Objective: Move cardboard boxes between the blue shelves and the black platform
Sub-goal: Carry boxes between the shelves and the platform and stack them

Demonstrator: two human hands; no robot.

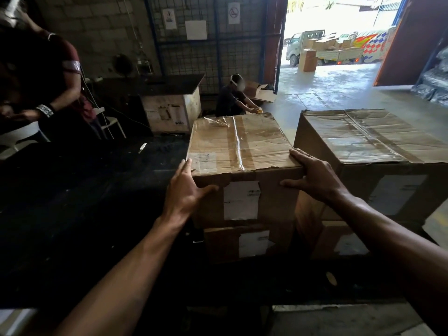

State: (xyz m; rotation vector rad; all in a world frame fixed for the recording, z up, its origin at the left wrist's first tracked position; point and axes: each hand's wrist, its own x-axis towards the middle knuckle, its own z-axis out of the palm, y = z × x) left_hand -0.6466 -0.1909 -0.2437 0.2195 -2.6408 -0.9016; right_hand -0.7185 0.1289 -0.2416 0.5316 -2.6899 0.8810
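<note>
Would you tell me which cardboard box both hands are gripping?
The taped cardboard box stacked atop another; left hand and right hand clasp its corners. The larger box sits untouched.

No legible text anywhere. White labels [241, 200] on the near face of the top cardboard box [240, 141], print too blurred to read; another pale sticker [203, 162] on its lid, equally unreadable. Blank-looking labels on the box below [254, 243] and on the larger box [371, 137] to the right. Round prohibition sign [234, 12] on the wire mesh partition [194, 57], symbol indistinct. Two more sheets [169, 18] beside it, nothing readable.
</note>
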